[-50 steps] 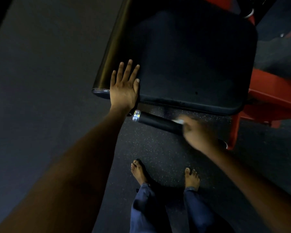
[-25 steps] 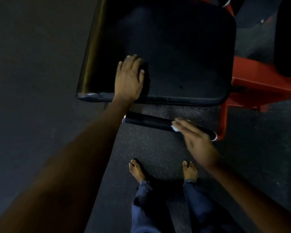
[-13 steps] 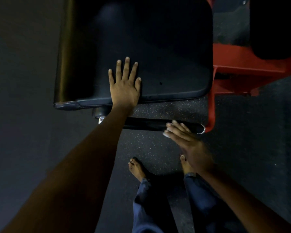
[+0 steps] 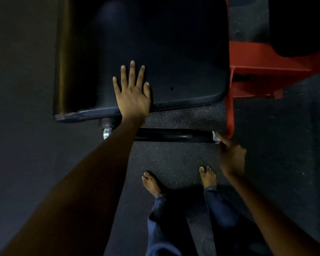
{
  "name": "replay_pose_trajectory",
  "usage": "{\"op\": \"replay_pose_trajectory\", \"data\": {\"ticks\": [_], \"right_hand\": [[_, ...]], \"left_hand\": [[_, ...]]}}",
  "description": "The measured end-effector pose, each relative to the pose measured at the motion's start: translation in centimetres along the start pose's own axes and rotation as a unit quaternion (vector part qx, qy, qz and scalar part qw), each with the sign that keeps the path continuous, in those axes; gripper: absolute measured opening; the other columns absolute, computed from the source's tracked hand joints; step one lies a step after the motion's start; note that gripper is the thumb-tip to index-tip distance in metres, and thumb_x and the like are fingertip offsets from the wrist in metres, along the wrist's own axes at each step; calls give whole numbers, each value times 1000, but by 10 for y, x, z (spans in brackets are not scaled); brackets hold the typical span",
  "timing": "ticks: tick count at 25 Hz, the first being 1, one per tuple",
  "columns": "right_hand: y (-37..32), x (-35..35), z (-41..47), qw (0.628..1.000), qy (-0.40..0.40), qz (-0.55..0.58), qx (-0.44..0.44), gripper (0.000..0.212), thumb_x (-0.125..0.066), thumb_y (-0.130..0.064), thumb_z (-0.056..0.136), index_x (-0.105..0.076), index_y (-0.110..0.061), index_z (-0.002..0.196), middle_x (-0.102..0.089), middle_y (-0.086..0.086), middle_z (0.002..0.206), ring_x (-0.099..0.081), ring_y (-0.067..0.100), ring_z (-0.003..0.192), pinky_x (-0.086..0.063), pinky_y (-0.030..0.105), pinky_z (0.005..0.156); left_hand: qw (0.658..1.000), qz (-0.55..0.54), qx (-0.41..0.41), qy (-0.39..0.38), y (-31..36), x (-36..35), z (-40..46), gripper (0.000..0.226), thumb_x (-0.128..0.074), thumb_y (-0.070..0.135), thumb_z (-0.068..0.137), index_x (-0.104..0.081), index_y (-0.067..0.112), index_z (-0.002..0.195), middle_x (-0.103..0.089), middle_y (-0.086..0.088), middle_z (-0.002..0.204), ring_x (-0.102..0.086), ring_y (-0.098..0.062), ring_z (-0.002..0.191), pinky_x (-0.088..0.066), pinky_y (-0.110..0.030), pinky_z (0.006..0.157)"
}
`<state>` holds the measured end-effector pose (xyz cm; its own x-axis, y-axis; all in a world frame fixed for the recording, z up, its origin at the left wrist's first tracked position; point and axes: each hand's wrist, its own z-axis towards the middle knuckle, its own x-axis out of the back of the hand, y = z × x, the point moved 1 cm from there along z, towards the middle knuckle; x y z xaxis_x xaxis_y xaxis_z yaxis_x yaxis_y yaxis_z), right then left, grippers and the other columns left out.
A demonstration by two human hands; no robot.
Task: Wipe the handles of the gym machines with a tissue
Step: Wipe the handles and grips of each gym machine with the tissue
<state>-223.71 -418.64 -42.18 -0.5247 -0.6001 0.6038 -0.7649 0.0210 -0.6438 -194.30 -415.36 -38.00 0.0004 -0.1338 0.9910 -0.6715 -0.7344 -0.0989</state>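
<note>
tissue: pinched by right hand against the handle end nearest the red frame, wiping it | left hand: fingers spread flat on seat pad above handle, apparently bracing

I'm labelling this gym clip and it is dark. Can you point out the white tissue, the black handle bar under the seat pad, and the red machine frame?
white tissue (image 4: 215, 137): head view, the bit showing at the right fingertips.
black handle bar (image 4: 174, 135): head view, mid-length of the grip.
red machine frame (image 4: 257, 58): head view, flat top face.
</note>
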Motion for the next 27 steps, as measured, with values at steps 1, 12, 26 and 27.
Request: {"op": "replay_pose_trajectory", "data": {"ticks": [1, 12, 26, 27], "right_hand": [[-9, 3, 5, 1000, 19, 6, -22, 31, -42, -20, 100, -58, -21, 127, -65, 17, 113, -60, 3, 75, -48, 11, 67], [-32, 14, 17, 999, -36, 1, 34, 39, -37, 3, 96, -54, -9, 129, -55, 11, 129, -57, 9, 104, -36, -5, 82], [-79, -17, -28, 986, 122, 52, 102, 33, -49, 1, 90, -59, 1, 121, -64, 16, 114, -63, 16, 102, -53, 27, 87], [-67, -16, -20, 981, 141, 132, 39, 31, -49, 1, 90, -58, 6, 119, -63, 13, 112, -61, 9, 100, -51, 21, 88]], "left_hand": [[1000, -1, 0, 3, 0, 0, 0, 52, -12, 42, 105, -7, 29, 156, 3, 2, 164, 5, -24, 150, 3, -47, 119], [1000, 4, 5, 1, -1, 1, -4, 52, -11, 42, 105, -5, 30, 155, 5, 3, 163, 7, -23, 150, 6, -46, 119], [1000, -15, -11, 7, 0, -1, -2, 52, -12, 39, 105, -6, 27, 155, 2, 2, 164, 7, -22, 150, 4, -43, 120], [1000, -15, -11, 3, -1, -1, -2, 52, -11, 39, 105, -6, 27, 155, 2, 2, 164, 7, -22, 150, 4, -43, 121]]}}
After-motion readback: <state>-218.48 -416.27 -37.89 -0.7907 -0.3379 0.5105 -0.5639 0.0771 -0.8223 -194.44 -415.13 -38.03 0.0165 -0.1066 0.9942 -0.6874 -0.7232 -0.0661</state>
